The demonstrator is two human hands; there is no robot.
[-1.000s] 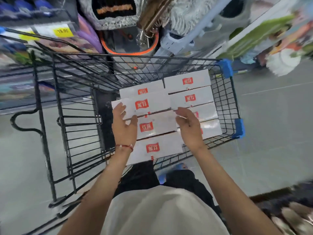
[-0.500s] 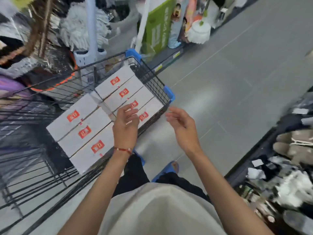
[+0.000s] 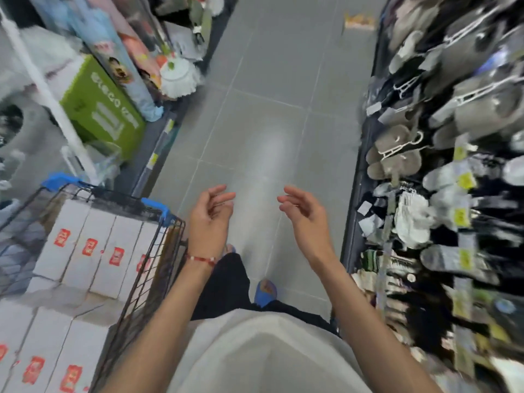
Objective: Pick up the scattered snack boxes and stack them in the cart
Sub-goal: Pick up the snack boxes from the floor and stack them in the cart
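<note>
Boxes [image 3: 85, 245] sit in neat rows in the cart [image 3: 154, 207] near you on the left, and your left hand [image 3: 209, 219] and right hand [image 3: 304, 219] hold nothing, fingers loose and curled, so search the floor [image 3: 269, 123] slowly for more.

Grey tiled floor [image 3: 272, 114] runs between two stocked shelves [image 3: 442, 165].

The black wire cart [image 3: 154, 251] holds white, red-labelled snack boxes [image 3: 76, 228] packed side by side.

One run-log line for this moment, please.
left hand: open, empty | right hand: open, empty | snack boxes: stacked in cart
</note>
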